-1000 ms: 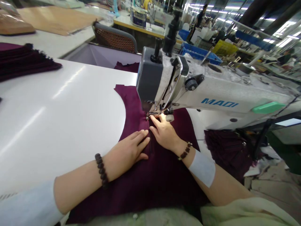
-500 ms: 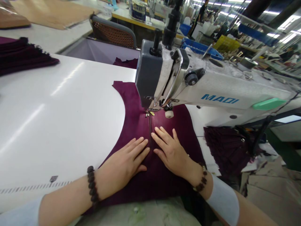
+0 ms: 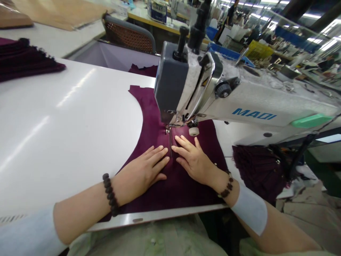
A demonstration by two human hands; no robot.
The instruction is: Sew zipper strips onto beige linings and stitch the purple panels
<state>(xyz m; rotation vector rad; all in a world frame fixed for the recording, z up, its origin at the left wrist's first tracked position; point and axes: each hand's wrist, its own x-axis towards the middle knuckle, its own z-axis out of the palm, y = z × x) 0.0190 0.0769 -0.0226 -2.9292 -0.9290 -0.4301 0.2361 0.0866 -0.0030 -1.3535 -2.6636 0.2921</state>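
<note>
Passable: white tabletop left of maroon fabric panel. Blocking: sewing machine head ahead, white roller near right hand, fabric stack far left.

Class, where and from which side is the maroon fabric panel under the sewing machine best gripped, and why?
Probably its curved left edge, pinched from the left, beyond the left hand: the panel lies flat like a sheet, so an edge seems easiest to lift, and this one shows clear of the machine head.
</note>
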